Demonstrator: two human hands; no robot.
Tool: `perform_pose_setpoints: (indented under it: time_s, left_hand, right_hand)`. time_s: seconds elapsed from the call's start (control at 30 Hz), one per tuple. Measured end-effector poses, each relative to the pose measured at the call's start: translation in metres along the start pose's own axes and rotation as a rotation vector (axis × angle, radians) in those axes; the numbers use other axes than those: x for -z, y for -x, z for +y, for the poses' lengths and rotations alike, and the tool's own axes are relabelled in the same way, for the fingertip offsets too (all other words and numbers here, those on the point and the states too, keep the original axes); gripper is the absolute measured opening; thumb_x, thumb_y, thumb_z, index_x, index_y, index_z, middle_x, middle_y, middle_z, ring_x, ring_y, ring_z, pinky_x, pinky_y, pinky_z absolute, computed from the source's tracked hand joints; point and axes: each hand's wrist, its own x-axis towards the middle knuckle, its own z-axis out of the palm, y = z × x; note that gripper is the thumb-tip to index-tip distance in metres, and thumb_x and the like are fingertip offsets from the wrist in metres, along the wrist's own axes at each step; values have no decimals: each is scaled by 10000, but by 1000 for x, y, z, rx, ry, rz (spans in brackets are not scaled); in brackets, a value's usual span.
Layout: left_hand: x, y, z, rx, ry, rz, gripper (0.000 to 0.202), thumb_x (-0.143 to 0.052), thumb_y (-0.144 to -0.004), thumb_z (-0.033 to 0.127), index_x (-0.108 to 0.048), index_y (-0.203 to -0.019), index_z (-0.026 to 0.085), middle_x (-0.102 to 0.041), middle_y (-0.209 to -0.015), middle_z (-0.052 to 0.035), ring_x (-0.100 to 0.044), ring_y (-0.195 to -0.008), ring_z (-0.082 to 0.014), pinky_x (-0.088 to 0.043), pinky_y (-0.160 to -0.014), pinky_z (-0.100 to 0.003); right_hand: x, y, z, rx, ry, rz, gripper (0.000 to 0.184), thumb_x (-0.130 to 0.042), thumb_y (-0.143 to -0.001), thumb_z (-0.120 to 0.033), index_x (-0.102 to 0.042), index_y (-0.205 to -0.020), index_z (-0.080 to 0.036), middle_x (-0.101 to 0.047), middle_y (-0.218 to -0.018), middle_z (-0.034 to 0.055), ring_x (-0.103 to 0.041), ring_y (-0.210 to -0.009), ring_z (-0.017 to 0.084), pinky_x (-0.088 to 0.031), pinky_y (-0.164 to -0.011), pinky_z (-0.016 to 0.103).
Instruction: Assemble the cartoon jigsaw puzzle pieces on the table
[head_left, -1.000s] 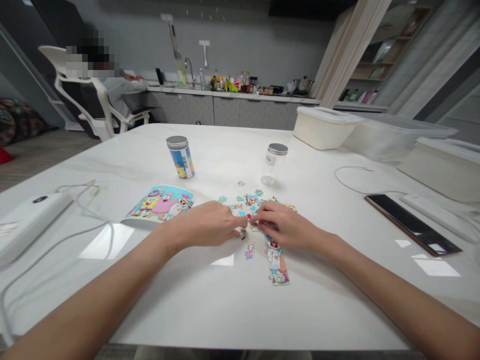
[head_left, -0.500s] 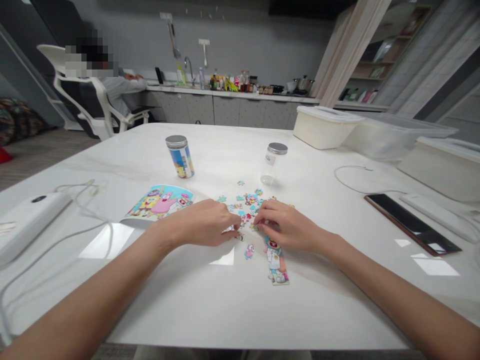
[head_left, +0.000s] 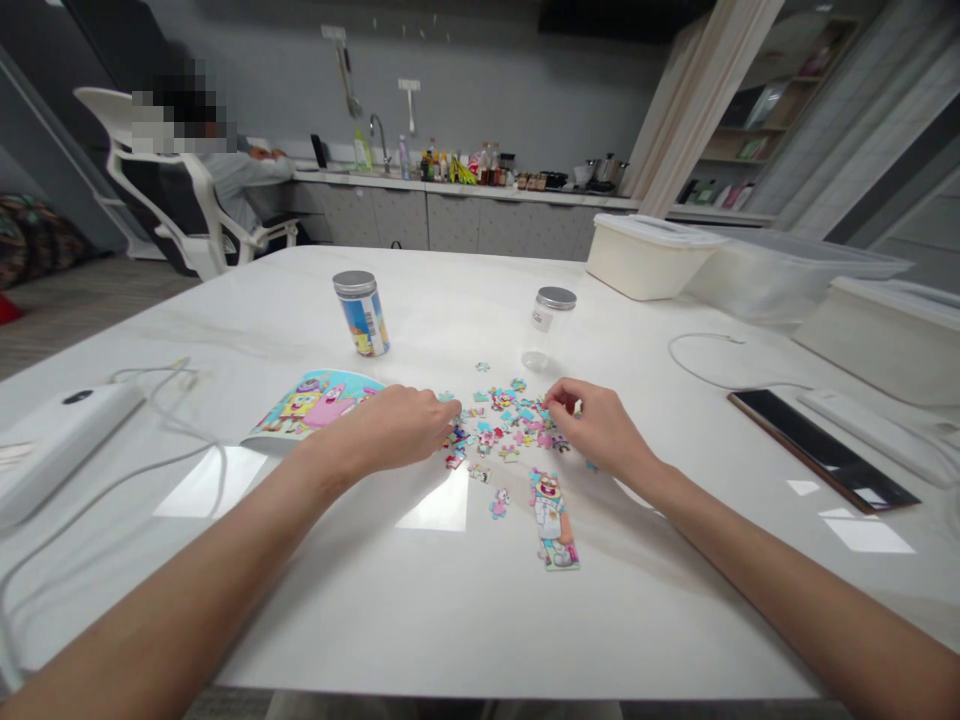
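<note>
1. Change: in the earlier views the left hand (head_left: pixel 394 425) and right hand (head_left: pixel 600 430) nearly met mid-worktop. Now they're well apart, one on each side of the pile.
2. That leaves the pile of small multicoloured cardboard jigsaw pieces (head_left: pixel 499 420) exposed on the white stone worktop (head_left: pixel 420 610), between the hands.
3. Left hand: fingers curled down, partly open, tips at the pile's left edge. Cannot tell if it holds a piece; the fingers hide that spot.
4. Right hand: thumb and fingers drawn into a near pinch at the pile's right edge. Cannot tell if a piece is held.
5. A long strip of joined cartoon-printed pieces (head_left: pixel 551 520) lies nearer the camera than the pile, touching neither hand. One loose pink-and-blue piece (head_left: pixel 499 503) sits just left of it.
6. A glossy cartoon picture sheet (head_left: pixel 311 405) lies just beside the left hand. A label-wrapped jar with a silver lid (head_left: pixel 361 315) and a clear jar with a grey lid (head_left: pixel 546 330) stand beyond the pile.
</note>
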Motion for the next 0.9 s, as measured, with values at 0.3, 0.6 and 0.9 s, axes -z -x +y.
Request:
perform_pose_setpoints:
  time_s: [0.3,0.6,0.9]
  left_hand:
    - [-9,-11,15,50,92,112,346,-392,-987,391,-601,-1186,201,-641,-636,-42,-616,-588,-184,-371,-549,-254]
    - [-14,-18,23,7,426,80,230,-486,-935,329,-654,-1068,244,-686,-705,-20,-584,-613,-172,-319,-553,-257]
    - [-4,-14,18,26,842,188,115,-559,-848,293,-608,-795,203,-591,-696,14,-544,-663,-141,-378,-628,-250]
  right_hand:
    - [-3,1,1,7,0,-25,137,-499,-756,-225,-627,-710,-203,-645,-672,2,-550,-617,155,-406,-613,289]
    - [-4,2,0,15,1,-50,124,-504,-763,-200,-616,-712,-204,-637,-656,-13,-543,-618,146,-397,-615,282]
    - [-3,12,-11,436,-44,-292,97,-563,-843,-203,-651,-806,-189,-613,-774,31,-549,-760,161,-431,-692,296]
